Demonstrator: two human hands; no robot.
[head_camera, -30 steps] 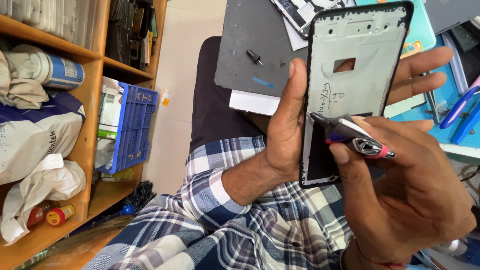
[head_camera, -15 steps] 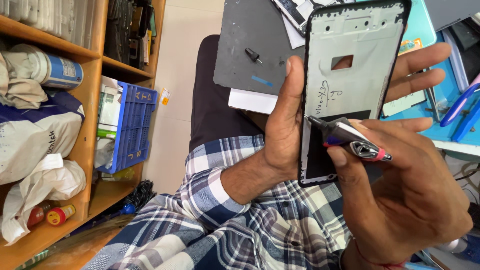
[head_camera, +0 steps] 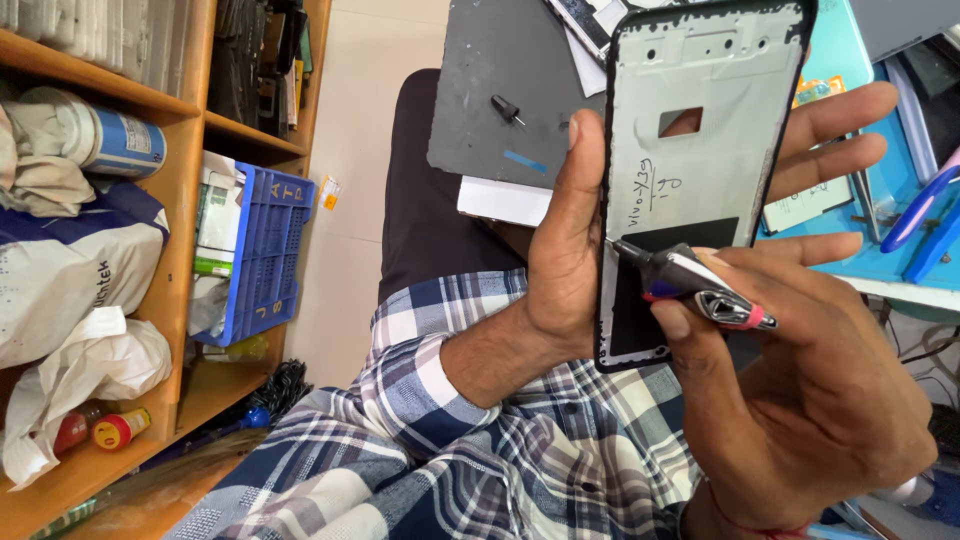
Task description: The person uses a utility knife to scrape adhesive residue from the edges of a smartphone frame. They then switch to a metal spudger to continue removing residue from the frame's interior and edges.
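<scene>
My left hand (head_camera: 570, 260) holds a phone screen frame (head_camera: 700, 170) upright, its silver back side facing me, with a black rim, a small rectangular cutout and handwriting on it. My thumb lies along its left edge and my fingers show behind its right edge. My right hand (head_camera: 800, 390) grips a black marker pen (head_camera: 690, 285) with a pink band, its tip touching the frame's left edge near the black lower area.
A dark grey mat (head_camera: 500, 100) with a small black screw piece (head_camera: 507, 108) lies on a blue worktable (head_camera: 880, 250). Blue-handled tools (head_camera: 925, 220) sit at right. Wooden shelves (head_camera: 180, 200) at left hold bags, a can, a blue crate (head_camera: 260, 250).
The frame has shifted slightly up and left in my left hand. The marker tip stays at the frame's left edge; my right hand has barely moved.
</scene>
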